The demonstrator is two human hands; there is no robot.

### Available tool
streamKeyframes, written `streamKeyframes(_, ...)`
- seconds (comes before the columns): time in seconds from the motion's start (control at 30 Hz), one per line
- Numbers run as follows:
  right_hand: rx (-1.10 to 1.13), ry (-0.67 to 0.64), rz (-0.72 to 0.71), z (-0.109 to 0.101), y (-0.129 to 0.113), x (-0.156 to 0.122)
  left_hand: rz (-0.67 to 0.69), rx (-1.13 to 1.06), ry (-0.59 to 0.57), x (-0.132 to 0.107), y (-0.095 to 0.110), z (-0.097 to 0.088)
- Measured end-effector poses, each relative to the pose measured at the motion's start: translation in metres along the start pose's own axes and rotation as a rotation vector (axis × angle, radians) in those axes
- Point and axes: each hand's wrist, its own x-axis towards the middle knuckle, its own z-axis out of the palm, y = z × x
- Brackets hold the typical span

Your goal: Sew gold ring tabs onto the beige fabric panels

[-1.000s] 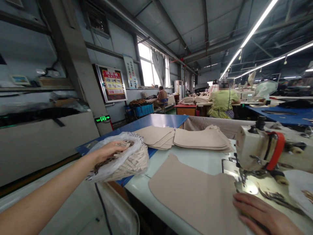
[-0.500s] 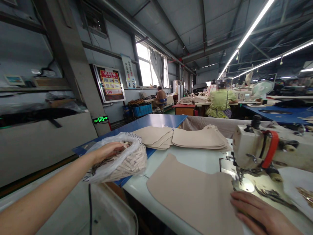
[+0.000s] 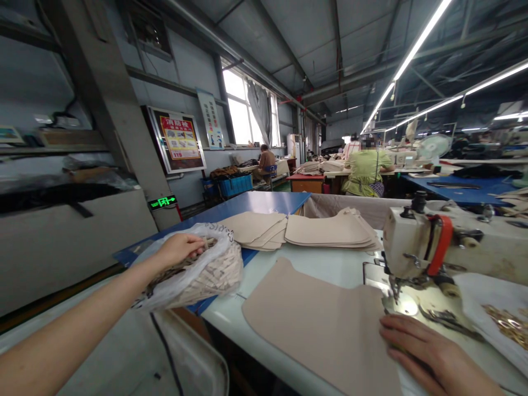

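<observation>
My left hand [image 3: 183,250] is at the mouth of a clear plastic bag [image 3: 177,294] full of short beige strips [image 3: 218,275]. Its fingers are pinched together, with a strip showing at the tips. A large beige cut panel [image 3: 317,324] lies flat on the pale tabletop in front of me. My right hand [image 3: 429,346] rests with fingers stretched out at the panel's right edge, just in front of the sewing machine [image 3: 412,242]. The machine's lamp lights the needle area.
Two stacks of beige panels, one on the left [image 3: 256,228] and one on the right [image 3: 330,228], lie behind the panel. A white tray [image 3: 470,291] holding gold metal pieces [image 3: 505,324] sits at the right. A co-worker in a green top [image 3: 363,168] sits farther back.
My left hand has risen slightly out of the bag, and its fingers have drawn together. The view has shifted a little to the right. My right hand stays at the panel's edge.
</observation>
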Motion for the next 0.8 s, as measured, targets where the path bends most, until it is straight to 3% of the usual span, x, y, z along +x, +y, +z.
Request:
streamKeyframes(0.1, 0.041, 0.005, 0.008, 0.000, 0.001, -0.001, 0.012, 0.089, -0.027, -0.001, 0.004, -0.002)
streamKeyframes(0.27, 0.087, -0.013, 0.047, 0.003, 0.001, -0.003, 0.066, 0.236, 0.099, -0.008, 0.026, -0.007)
streamKeyframes(0.33, 0.112, -0.038, 0.065, 0.003, 0.001, -0.003, 0.141, 0.269, 0.118, -0.014, 0.041, -0.002)
streamKeyframes(0.4, 0.160, -0.070, 0.096, 0.000, -0.001, -0.001, 0.230, 0.273, 0.102, -0.023, 0.058, 0.014)
streamKeyframes(0.5, 0.265, -0.102, 0.158, -0.005, -0.005, 0.003, 0.471, 0.242, 0.014, -0.042, 0.083, 0.065)
streamKeyframes(0.63, 0.396, -0.014, 0.276, -0.011, -0.004, 0.006, 1.245, 0.173, -0.150, -0.083, 0.122, 0.158)
streamKeyframes(0.7, 0.477, 0.077, 0.375, -0.011, -0.001, 0.006, 1.507, 0.115, -0.111, -0.101, 0.143, 0.199)
streamKeyframes(0.8, 0.708, 0.189, 0.569, -0.009, 0.005, 0.006, 1.683, 0.054, -0.010, -0.114, 0.171, 0.241)
